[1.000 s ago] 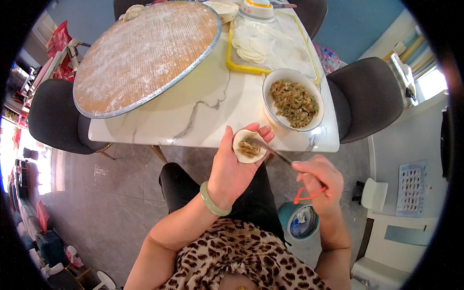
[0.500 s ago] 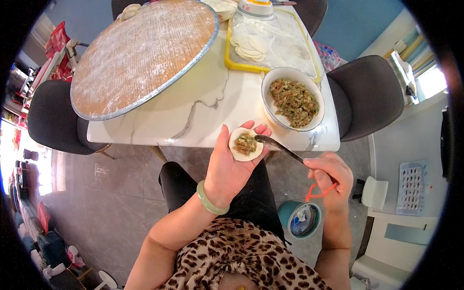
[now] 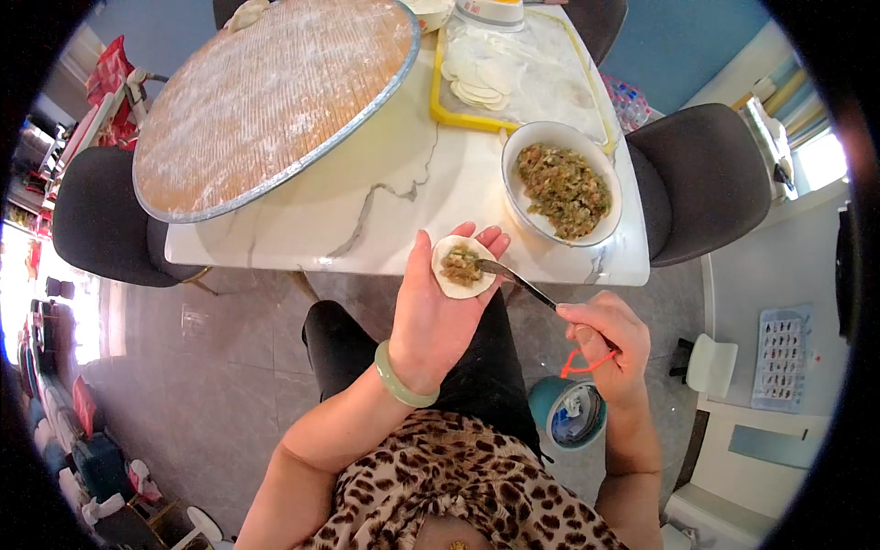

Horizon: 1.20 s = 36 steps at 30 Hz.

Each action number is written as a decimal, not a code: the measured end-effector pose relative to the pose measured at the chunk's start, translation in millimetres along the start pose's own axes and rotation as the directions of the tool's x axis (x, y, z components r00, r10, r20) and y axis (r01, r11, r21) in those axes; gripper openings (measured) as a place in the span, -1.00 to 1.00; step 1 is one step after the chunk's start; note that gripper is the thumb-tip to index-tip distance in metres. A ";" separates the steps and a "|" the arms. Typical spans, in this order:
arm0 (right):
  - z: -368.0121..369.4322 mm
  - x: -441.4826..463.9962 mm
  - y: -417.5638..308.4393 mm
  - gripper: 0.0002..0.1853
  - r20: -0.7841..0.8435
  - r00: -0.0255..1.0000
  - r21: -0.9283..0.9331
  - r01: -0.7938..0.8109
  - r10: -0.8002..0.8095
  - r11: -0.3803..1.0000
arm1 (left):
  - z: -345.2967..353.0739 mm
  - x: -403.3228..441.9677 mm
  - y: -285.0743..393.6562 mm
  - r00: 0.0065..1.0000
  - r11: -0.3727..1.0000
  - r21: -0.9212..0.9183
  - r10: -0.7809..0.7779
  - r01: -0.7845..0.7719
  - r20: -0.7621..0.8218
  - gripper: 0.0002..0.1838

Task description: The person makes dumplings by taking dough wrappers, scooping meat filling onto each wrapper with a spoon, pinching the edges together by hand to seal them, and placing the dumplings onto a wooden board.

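The spoon [image 3: 513,275] now meets only the edge of the filling [image 3: 458,263] toward the right hand [image 3: 612,344], uncovering its middle. That hand sits closer to the left hand [image 3: 429,321] again.

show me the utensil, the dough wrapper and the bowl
Utensil [image 3: 526,285], head view: middle of its shaft
Dough wrapper [image 3: 463,291], head view: bare lower part
Bowl [image 3: 514,192], head view: bare left inner wall

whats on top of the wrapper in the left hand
Chopped filling lies on the wrapper, a utensil at the filling's edge; the wrapper's surface underneath is covered.
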State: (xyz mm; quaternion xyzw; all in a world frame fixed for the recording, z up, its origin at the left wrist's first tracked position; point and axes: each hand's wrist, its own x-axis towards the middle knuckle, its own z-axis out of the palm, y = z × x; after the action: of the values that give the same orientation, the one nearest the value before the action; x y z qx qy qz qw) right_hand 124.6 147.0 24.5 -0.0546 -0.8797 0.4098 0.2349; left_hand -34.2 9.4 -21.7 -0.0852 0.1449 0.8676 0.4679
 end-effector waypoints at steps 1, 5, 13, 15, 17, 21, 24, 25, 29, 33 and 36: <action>1.0 0.6 -0.5 -0.79 0.007 1.000 0.023 -0.003 0.003 1.000 | 1.7 -0.1 -0.8 1.000 1.000 0.006 0.007 -0.007 -0.019 -0.45; 3.8 -1.0 0.8 -0.78 0.064 0.997 0.112 -0.042 0.035 0.993 | 2.0 0.3 -3.1 0.998 0.996 0.069 0.055 -0.053 -0.039 -0.47; 16.6 -6.9 7.1 -0.77 0.032 0.971 0.273 -0.235 0.235 0.933 | 4.7 -0.5 -9.0 0.980 0.965 0.202 0.184 -0.167 -0.071 -0.47; 20.7 -8.6 9.2 -0.77 0.020 0.958 0.331 -0.276 0.285 0.902 | 4.7 -1.1 -10.6 0.977 0.957 0.228 0.198 -0.177 -0.075 -0.46; 23.3 -8.5 10.6 -0.77 0.009 0.920 0.490 -0.345 0.391 0.801 | 5.5 -2.0 -12.0 0.971 0.936 0.292 0.226 -0.195 -0.076 -0.45; 23.3 -8.6 10.1 -0.77 0.026 0.913 0.538 -0.357 0.408 0.764 | 3.6 -2.9 -12.3 0.975 0.927 0.322 0.218 -0.190 -0.052 -0.44; 25.3 -8.2 9.3 -0.77 0.015 0.906 0.542 -0.363 0.423 0.758 | 1.5 -1.9 -12.9 0.979 0.937 0.298 0.201 -0.181 -0.039 -0.45; 26.0 -8.6 10.4 -0.77 0.014 0.915 0.518 -0.351 0.403 0.780 | 1.8 -2.1 -13.0 0.980 0.936 0.306 0.193 -0.171 -0.043 -0.45; 27.1 -7.7 9.9 -0.77 0.004 0.926 0.501 -0.328 0.376 0.801 | 4.4 -3.4 -12.9 0.984 0.925 0.355 0.166 -0.135 -0.058 -0.44; 28.5 -6.5 20.2 -0.76 0.036 0.885 0.600 -0.391 0.464 0.698 | 2.4 -3.4 -12.0 0.990 0.929 0.355 0.134 -0.107 -0.053 -0.41; 31.0 -3.1 26.0 -0.74 0.036 0.808 0.796 -0.379 0.588 0.472 | 5.4 -4.4 -9.1 0.994 0.937 0.342 0.095 -0.070 -0.055 -0.40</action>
State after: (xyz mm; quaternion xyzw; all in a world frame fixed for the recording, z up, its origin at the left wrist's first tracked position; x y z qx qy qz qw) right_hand 110.7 141.7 -13.2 -0.2466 -0.5275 0.7844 0.2136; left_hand -24.2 12.5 -16.9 -0.0277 0.3124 0.8449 0.4334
